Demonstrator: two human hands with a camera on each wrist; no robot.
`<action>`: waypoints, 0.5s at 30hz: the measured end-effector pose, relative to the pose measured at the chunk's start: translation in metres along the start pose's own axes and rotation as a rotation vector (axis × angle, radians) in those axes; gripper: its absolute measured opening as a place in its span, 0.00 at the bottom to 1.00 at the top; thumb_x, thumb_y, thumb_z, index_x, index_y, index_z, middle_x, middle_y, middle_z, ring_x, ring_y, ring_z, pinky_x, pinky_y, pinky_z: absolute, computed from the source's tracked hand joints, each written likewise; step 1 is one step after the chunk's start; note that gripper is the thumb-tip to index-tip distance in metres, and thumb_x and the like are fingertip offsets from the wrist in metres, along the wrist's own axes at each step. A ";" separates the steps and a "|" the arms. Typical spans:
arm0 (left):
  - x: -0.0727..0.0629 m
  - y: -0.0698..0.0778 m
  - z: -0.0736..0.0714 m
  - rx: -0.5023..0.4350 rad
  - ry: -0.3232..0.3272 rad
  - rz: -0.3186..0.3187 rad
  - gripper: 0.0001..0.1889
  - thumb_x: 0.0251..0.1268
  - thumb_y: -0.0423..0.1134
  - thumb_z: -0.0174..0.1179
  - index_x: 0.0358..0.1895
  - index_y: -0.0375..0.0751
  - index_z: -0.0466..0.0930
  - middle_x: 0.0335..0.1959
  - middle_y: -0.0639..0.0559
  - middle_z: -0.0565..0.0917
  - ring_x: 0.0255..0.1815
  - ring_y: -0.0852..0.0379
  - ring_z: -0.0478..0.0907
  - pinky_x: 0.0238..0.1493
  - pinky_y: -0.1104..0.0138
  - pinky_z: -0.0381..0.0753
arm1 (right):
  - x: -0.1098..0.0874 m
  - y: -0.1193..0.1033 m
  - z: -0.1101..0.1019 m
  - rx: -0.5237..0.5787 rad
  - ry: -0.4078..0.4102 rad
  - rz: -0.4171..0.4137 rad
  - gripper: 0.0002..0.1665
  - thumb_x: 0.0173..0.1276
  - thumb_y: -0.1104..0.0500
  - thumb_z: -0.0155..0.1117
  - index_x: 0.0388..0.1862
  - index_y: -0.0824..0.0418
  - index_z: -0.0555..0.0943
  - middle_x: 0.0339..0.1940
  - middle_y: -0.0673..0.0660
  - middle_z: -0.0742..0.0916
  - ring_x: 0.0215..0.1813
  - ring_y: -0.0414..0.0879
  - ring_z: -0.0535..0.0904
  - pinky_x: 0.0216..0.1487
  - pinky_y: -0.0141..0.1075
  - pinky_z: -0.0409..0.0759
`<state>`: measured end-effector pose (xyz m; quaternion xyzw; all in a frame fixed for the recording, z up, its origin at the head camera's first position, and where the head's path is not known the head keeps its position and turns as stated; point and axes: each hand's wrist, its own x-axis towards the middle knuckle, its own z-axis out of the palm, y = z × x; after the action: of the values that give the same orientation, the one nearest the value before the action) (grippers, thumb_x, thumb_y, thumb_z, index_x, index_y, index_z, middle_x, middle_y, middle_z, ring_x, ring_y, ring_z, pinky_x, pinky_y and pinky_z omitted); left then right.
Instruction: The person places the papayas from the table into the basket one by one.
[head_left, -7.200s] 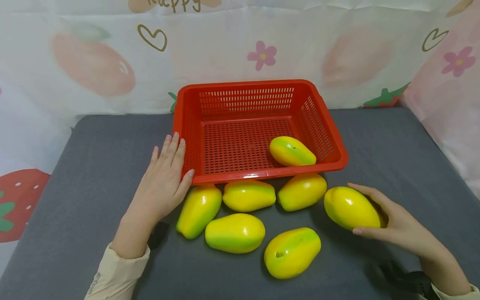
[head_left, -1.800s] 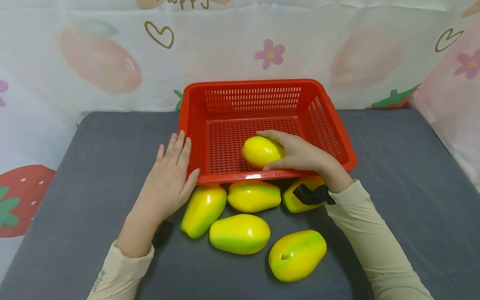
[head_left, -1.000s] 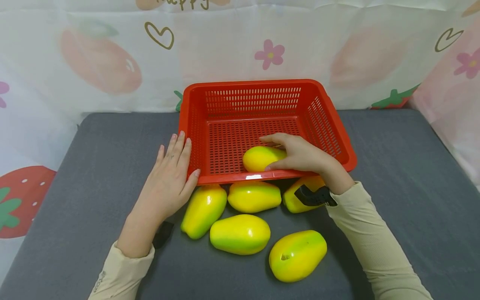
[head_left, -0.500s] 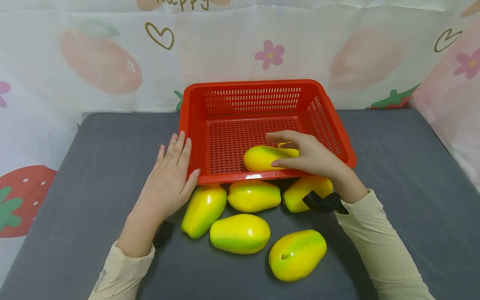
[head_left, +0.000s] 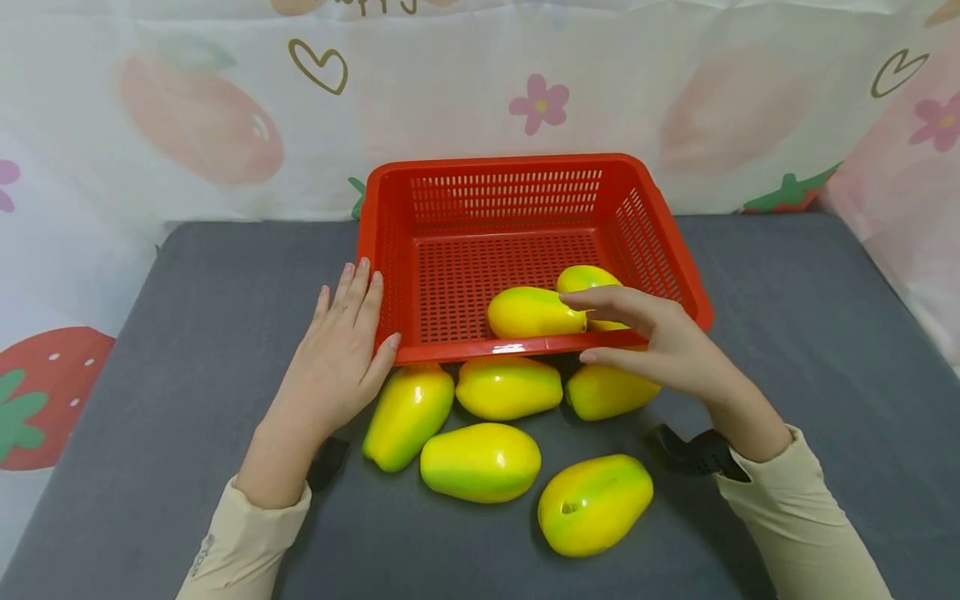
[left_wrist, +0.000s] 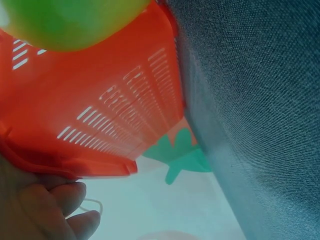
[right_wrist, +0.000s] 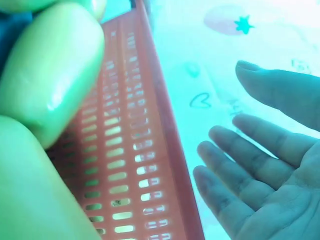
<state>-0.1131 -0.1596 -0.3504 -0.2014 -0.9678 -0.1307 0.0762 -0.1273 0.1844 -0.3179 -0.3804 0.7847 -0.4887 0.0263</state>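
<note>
Flat along the left rim of a red plastic basket (head_left: 660, 250) lies my left hand (head_left: 326, 358), fingers straight; its fingertips also show by the rim in the left wrist view. My right hand (head_left: 660, 342) hovers over the basket's front right rim with thumb and fingers spread, holding nothing. Two yellow-green papayas lie inside the basket: one papaya (head_left: 534, 313) near the front wall, the other papaya (head_left: 587, 277) behind it, partly hidden by my right fingers. In the right wrist view the palm (right_wrist: 270, 200) faces the basket's slotted wall (right_wrist: 117, 165).
Several more papayas lie in front of the basket on the grey cloth, among them one papaya (head_left: 480, 462) in the middle and one papaya (head_left: 595, 506) nearest me. A fruit-printed curtain (head_left: 465, 92) hangs behind the grey table (head_left: 187, 400).
My right hand carried a papaya from the right into the basket, let it go and drew back right toward the front rim. My left hand has stayed on the left rim.
</note>
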 end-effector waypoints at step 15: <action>0.000 0.000 0.000 -0.008 -0.006 -0.005 0.34 0.72 0.47 0.43 0.72 0.26 0.47 0.74 0.34 0.46 0.75 0.43 0.37 0.71 0.47 0.40 | -0.049 -0.014 0.015 0.015 -0.187 -0.081 0.36 0.51 0.70 0.72 0.61 0.64 0.74 0.59 0.56 0.79 0.59 0.45 0.74 0.56 0.33 0.73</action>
<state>-0.1132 -0.1597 -0.3505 -0.1995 -0.9680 -0.1341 0.0721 -0.0784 0.2006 -0.3306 -0.4555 0.7591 -0.4577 0.0827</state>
